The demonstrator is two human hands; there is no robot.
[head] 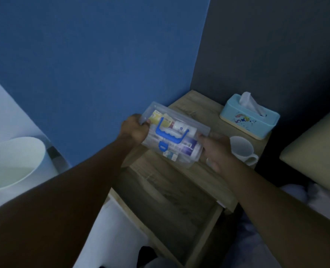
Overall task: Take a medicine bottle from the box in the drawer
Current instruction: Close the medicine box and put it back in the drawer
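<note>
Both the left hand and right hand clamp the clear box by its ends above the open drawer (lid apparently latched), so unlatching the blue clasp between them probably comes next.

On the wooden nightstand, a light blue tissue box stands near the dark wall, with 1 white tissue sticking out. A white mug stands just in front of it. A pale round basin is at the left.
</note>
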